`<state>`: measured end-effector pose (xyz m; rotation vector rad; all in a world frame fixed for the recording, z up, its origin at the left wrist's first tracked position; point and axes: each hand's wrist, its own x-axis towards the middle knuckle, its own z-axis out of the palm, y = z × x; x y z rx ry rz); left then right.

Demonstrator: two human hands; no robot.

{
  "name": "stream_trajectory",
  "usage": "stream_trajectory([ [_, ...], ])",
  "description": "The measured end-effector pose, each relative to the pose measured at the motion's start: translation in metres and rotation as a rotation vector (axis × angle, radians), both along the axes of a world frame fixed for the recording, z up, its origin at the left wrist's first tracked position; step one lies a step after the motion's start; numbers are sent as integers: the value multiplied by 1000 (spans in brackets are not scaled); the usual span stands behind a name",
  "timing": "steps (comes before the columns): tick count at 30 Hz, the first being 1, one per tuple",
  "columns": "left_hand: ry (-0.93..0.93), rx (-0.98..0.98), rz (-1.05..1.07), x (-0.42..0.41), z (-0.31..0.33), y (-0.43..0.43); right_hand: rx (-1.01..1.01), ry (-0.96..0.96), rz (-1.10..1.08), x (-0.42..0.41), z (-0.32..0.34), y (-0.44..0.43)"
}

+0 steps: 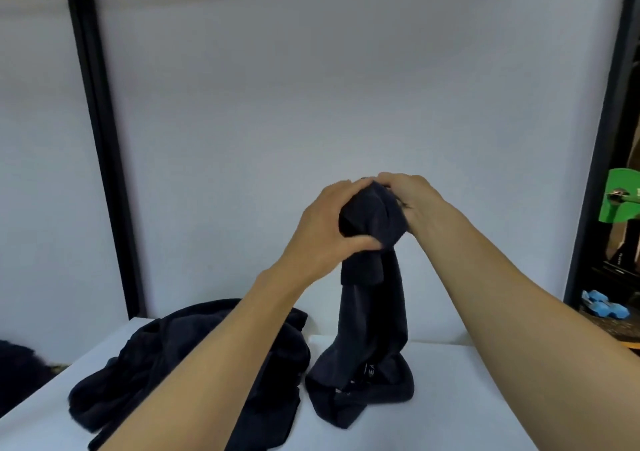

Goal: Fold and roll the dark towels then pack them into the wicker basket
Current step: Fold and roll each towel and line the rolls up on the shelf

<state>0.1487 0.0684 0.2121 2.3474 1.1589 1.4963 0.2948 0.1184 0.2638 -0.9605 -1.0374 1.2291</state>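
Head camera looks down on a white tabletop (485, 398). Above it, the left hand (325, 228) and the right hand (412, 201) both grip the bunched top of a dark towel (372, 298), with the fingers (360, 242) curled tightly round the cloth. The towel hangs down with its lower end crumpled on the tabletop. A heap of dark towels (166, 364) lies on the tabletop's left part.

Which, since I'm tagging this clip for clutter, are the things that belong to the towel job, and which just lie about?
Job:
- the held towel, gripped by the left hand and right hand
- the towel pile on the white table
- No wicker basket is in view.

Lying about:
- the green object, at the right edge
- the blue pieces, at the right edge
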Motion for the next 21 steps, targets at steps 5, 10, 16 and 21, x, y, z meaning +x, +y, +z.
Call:
stream_trajectory([
  [5,-49,243,203,1,25,7,-5,-24,42,3,-5,-1],
  [10,-165,-141,26,12,42,6,-6,59,137,-2,-22,-4],
  [16,132,-147,86,25,12,13,-98,106,74,9,-31,-6],
  [21,162,89,173,22,5,23,-88,180,148,13,-26,-3],
])
